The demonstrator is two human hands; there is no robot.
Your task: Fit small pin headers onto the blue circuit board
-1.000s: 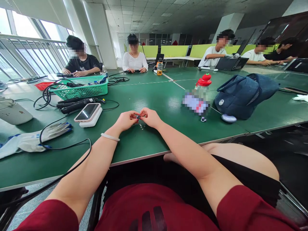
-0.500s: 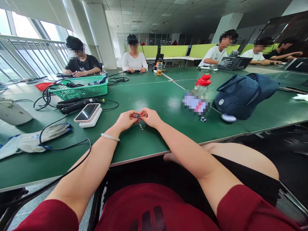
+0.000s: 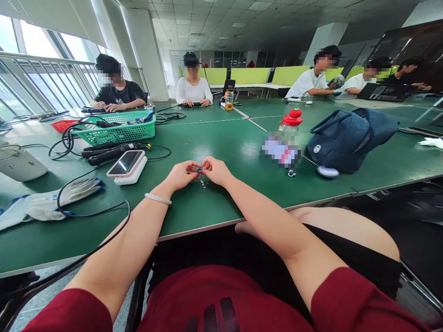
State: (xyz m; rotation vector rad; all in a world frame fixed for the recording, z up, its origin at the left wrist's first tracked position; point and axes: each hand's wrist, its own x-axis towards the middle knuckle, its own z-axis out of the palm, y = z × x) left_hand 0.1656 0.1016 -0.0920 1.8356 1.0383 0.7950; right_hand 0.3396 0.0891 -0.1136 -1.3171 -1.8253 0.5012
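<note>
Above the green table (image 3: 221, 203), my left hand (image 3: 182, 174) and my right hand (image 3: 216, 170) meet fingertip to fingertip. Between them they pinch a small dark part with metallic glints (image 3: 199, 170); its kind is too small to tell. Both hands are closed on it, the left from one side and the right from the other. Just below the fingers, a few tiny pale pieces (image 3: 203, 184) lie on the tabletop.
To the left are a phone (image 3: 126, 163) on a white box, a work glove (image 3: 51, 199), black cables and a green basket (image 3: 117, 133). A blue backpack (image 3: 346, 143) and a red-capped bottle (image 3: 292, 119) stand to the right. Several people sit around the table.
My hands stay nearly in place, with slight finger movement around the small part. At the far right, a co-worker in white has leaned over, and the black case there has moved rightward.
</note>
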